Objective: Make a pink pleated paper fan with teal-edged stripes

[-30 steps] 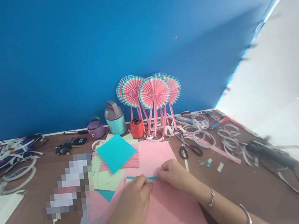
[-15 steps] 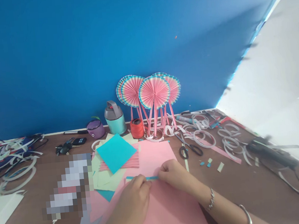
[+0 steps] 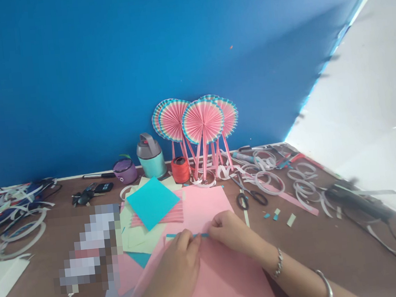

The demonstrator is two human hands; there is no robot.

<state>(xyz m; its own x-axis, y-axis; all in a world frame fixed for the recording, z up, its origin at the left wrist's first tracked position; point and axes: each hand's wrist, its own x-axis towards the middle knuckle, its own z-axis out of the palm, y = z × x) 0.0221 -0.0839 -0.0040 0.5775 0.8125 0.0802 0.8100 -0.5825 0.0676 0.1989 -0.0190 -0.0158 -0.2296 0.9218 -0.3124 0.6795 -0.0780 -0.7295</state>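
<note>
A narrow blue-and-cream paper strip (image 3: 170, 237) lies across a large pink sheet of paper (image 3: 231, 271). My left hand (image 3: 182, 255) is closed on the strip's left part, its fingertips pressed together against the paper. Close to its right, my right hand (image 3: 229, 232) pinches the strip's other end with curled fingers. Only a short blue stretch shows between the two hands; the rest of the strip is covered. Up and to the left, a turquoise paper square (image 3: 153, 203) rests on pleated pink paper (image 3: 171, 214) and pale green sheets (image 3: 147, 241).
Pink round pleated fans (image 3: 202, 122) lean on the blue wall. Before them stand a red thread spool (image 3: 180, 170), a turquoise flask (image 3: 152, 160) and a purple pot (image 3: 124, 171). Scissors (image 3: 251, 197), paper scraps (image 3: 291, 220) and white strip coils (image 3: 269, 182) lie at right.
My left thumb and fingertips have shifted slightly right along the strip, towards my right hand. My right hand keeps its pinch almost in place. The whole view has drifted a little.
</note>
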